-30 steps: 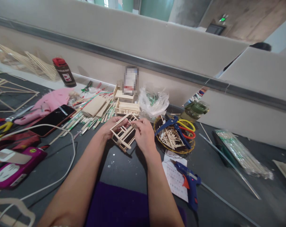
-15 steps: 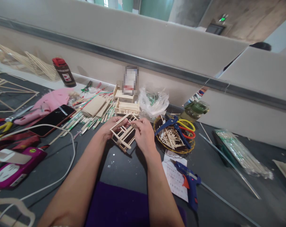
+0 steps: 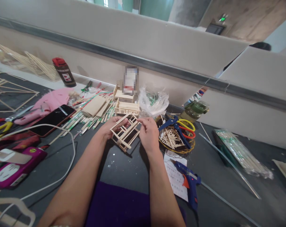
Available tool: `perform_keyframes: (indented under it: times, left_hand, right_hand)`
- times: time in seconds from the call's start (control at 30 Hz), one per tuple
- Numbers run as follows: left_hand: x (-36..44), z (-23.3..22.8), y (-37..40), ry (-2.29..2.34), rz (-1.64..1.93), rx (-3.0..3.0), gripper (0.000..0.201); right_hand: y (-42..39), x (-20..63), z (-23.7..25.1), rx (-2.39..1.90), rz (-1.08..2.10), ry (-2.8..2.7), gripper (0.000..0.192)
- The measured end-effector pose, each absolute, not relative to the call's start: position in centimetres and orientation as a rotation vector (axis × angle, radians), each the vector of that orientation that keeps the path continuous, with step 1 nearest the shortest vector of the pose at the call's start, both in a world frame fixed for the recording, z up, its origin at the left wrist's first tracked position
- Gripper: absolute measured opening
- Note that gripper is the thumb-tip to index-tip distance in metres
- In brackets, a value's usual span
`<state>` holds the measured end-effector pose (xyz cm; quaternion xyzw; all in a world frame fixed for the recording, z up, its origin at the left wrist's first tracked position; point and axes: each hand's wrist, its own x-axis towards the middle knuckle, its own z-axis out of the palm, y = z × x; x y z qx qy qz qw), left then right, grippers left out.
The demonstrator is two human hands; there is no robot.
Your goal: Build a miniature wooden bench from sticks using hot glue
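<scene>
Cluttered dark table (image 3: pixel 124 164) below beige partition (image 3: pixel 157 41)

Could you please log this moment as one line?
left hand: holds stick frame | right hand: at frame's right edge | glue gun: on table, untouched

Glue gun (image 3: pixel 189 183) right of stick frame (image 3: pixel 124 132)

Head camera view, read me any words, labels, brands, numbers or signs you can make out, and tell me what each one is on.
No text can be read.
Dark can with red cap: white and red label, too small to read.
Printed paper sheet under the blue glue gun: rows of red marks, too small.
Green lit sign high on the far wall: blurred.
Upright card behind the stick models: blurred out.
Magenta case: picture only, no legible words.
</scene>
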<state>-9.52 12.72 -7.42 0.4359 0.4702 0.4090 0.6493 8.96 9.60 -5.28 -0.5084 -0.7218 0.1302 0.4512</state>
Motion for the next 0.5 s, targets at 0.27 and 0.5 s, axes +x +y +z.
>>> perform_keyframes:
  times: [0.27, 0.5]
  left_hand:
    - [-9.51, -7.41, 12.71, 1.073, 0.934, 0.971, 0.048]
    - [-9.49, -7.48, 12.74, 1.063, 0.939, 0.975, 0.047]
  right_hand:
    - [9.56, 8.93, -5.21, -1.27, 0.326, -1.781, 0.038]
    - [9.58, 8.94, -5.24, -1.272, 0.325, -1.782, 0.038]
